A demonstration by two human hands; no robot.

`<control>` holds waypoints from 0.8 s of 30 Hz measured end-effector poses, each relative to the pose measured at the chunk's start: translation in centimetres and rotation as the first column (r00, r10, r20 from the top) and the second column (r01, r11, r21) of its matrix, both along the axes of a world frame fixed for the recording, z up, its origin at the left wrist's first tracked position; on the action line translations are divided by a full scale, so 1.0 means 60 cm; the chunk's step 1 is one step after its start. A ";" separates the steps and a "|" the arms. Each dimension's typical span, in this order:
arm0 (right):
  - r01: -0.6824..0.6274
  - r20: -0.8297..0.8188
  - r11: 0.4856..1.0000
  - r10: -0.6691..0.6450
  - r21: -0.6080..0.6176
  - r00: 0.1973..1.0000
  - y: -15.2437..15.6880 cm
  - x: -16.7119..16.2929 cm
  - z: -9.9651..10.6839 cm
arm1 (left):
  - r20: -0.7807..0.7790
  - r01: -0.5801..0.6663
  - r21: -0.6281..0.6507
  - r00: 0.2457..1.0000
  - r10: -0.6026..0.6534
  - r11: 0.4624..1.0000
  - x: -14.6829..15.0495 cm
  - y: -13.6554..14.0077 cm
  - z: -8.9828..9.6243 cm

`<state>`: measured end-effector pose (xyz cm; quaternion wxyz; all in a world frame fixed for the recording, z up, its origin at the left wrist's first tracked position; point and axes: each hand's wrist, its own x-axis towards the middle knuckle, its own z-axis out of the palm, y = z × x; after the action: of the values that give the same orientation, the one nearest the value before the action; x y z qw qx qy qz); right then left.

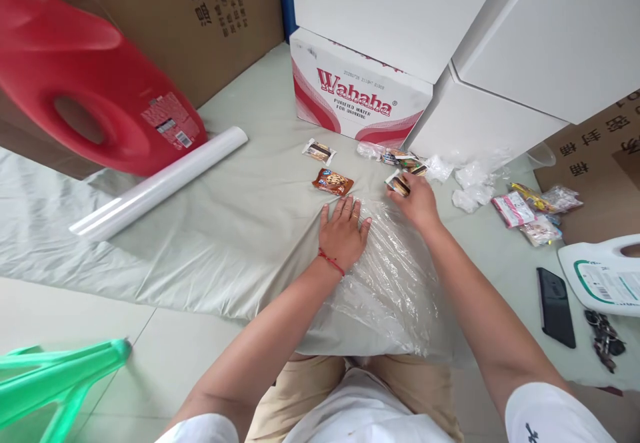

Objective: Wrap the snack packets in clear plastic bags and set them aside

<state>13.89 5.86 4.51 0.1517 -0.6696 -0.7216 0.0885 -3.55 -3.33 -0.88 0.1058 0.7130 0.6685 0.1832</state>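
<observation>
My left hand (343, 233) lies flat with its fingers stretched out, on the cloth at the left edge of a clear plastic sheet or bag (395, 276). Just beyond its fingertips is a brown cookie packet (333, 181). A small clear-wrapped biscuit packet (319, 152) rests a little farther back. Between the thumb and fingers of my right hand (417, 197) is a similar wrapped biscuit packet (399, 183), held near the cloth. Several small snack packets (400, 157) lie right behind that hand, partly overlapping.
A Wahaha water carton (357, 89) stands at the back, beside white boxes (500, 109). Crumpled clear plastic (473, 179) and more snack packets (515, 209) lie right. Nearer are a phone (556, 306), keys (605, 339) and a white jug (603, 275). Left are a red jug (115, 49) and white roll (160, 186).
</observation>
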 end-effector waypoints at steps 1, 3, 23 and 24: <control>-0.036 -0.066 0.999 0.038 0.032 0.997 -0.017 0.010 0.008 | 0.003 -0.002 0.000 1.000 0.002 1.000 0.000 0.000 0.000; -0.159 -0.176 0.985 0.168 0.065 0.970 -0.059 0.029 0.019 | 0.010 -0.002 0.000 1.000 0.002 1.000 0.000 0.001 -0.001; -0.330 0.000 0.943 0.330 -0.049 0.944 -0.216 0.009 -0.064 | 0.059 -0.022 0.011 0.998 0.022 1.000 -0.013 0.007 0.004; -0.325 -0.006 0.945 0.325 -0.047 0.946 -0.217 0.011 -0.062 | 0.058 -0.023 0.011 0.998 0.023 1.000 -0.013 0.007 0.004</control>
<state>14.52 -7.14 0.76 0.1185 -0.5451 -0.8200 0.1286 -4.34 -2.89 -0.64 0.1186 0.7002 0.6723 0.2087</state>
